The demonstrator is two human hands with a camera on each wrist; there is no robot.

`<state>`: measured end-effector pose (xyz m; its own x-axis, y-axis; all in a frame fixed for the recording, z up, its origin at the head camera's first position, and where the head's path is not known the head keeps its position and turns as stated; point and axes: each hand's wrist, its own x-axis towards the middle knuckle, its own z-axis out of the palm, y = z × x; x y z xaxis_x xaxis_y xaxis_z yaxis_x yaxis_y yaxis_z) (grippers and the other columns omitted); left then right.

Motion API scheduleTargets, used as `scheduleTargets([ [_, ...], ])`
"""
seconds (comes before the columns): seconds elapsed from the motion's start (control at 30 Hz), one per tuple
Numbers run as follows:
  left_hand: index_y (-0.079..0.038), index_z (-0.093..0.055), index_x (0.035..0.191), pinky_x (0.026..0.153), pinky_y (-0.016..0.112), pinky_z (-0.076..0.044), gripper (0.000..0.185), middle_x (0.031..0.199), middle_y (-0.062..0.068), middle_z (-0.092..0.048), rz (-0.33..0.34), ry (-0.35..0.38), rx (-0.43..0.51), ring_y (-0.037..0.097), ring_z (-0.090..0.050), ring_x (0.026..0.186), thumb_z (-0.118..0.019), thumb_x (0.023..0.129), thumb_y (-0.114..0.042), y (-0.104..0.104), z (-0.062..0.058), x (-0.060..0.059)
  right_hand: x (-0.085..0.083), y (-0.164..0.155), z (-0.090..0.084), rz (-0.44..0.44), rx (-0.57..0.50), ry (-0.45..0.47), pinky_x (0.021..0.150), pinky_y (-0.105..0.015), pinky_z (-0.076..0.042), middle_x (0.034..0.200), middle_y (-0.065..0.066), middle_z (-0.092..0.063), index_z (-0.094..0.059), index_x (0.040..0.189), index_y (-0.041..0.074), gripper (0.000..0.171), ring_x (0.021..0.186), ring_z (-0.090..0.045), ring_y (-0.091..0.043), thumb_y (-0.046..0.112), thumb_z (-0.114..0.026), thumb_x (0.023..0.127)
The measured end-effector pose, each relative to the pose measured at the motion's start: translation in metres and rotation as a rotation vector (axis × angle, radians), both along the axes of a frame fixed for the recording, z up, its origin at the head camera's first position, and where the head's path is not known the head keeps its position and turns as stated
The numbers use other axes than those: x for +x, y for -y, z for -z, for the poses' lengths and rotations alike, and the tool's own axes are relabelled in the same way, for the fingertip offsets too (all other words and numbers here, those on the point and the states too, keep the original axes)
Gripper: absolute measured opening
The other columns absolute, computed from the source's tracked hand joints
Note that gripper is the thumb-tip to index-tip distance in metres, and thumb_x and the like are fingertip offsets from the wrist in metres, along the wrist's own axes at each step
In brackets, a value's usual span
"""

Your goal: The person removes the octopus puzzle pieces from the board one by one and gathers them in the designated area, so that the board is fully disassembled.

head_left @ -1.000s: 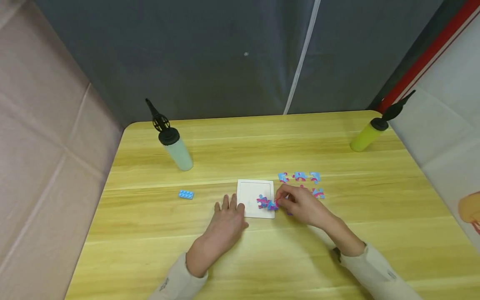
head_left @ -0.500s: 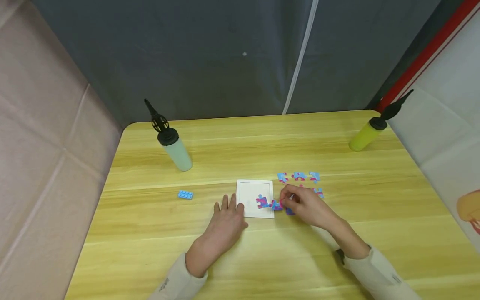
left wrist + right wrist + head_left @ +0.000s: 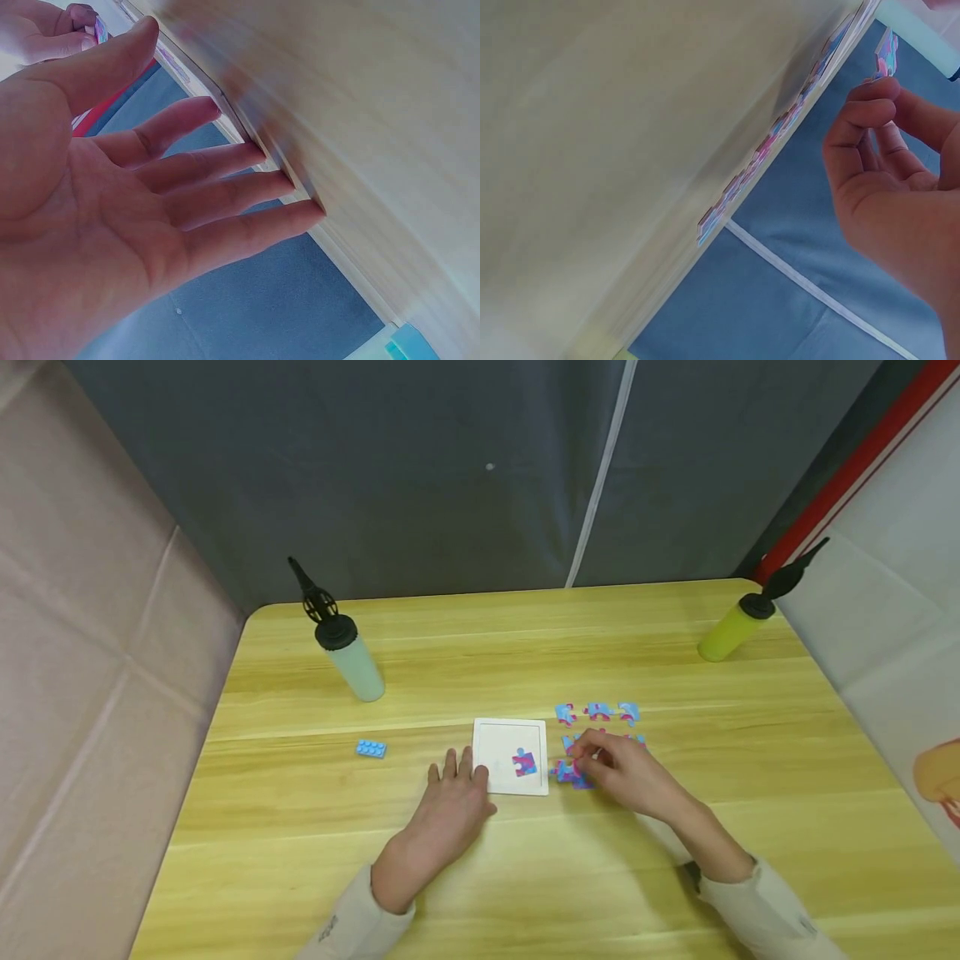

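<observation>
My right hand (image 3: 633, 777) pinches a blue and pink jigsaw piece (image 3: 886, 54) between thumb and fingertips, held above the table in the right wrist view. In the head view this piece is just right of a white square puzzle tray (image 3: 497, 739), over other pieces. One jigsaw piece (image 3: 524, 762) lies in the tray's lower right part. With fingers spread and straight, my left hand (image 3: 448, 814) rests at the tray's lower left edge. Several loose pieces (image 3: 598, 712) lie in rows right of the tray, some partly hidden by my right hand.
A blue toy brick (image 3: 371, 749) lies left of the tray. At the back left stands a pale green cylinder (image 3: 357, 668) with a black pointed top, and a yellow-green one (image 3: 729, 635) is at the back right. Behind the wooden table (image 3: 480, 652) hangs a dark curtain (image 3: 375, 477).
My right hand has moved right with the pinched jigsaw piece, from over the tray's right edge to above the loose pieces. My left hand has stayed in place.
</observation>
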<state>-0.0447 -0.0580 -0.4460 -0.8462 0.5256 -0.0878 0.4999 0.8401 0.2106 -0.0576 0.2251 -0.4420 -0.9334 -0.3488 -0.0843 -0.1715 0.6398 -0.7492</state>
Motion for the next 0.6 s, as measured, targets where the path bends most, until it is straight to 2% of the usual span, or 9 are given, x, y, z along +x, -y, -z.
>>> scheduleTargets([
  [0.33, 0.003, -0.063, 0.111, 0.102, 0.068, -0.049, 0.040, 0.144, 0.037, -0.054, -0.001, 0.004, 0.002, 0.056, -0.052, 0.135, -0.076, 0.094, -0.030, 0.000, 0.000, 0.000, 0.004, -0.009, -0.001, 0.056, 0.048, -0.005, 0.060, -0.023, -0.043, 0.080, 0.002, -0.065, -0.066, 0.098, 0.015, 0.012, 0.065, -0.049, -0.007, 0.004, -0.062, 0.099],
  [0.6, 0.003, -0.062, 0.113, 0.104, 0.068, -0.048, 0.040, 0.145, 0.037, -0.053, -0.005, 0.023, 0.003, 0.056, -0.051, 0.136, -0.076, 0.094, -0.029, 0.000, 0.000, -0.001, 0.009, -0.017, -0.002, 0.085, 0.049, 0.027, 0.061, -0.024, -0.044, 0.082, 0.000, -0.064, -0.065, 0.097, 0.014, 0.010, 0.070, -0.052, -0.009, 0.006, -0.062, 0.100],
])
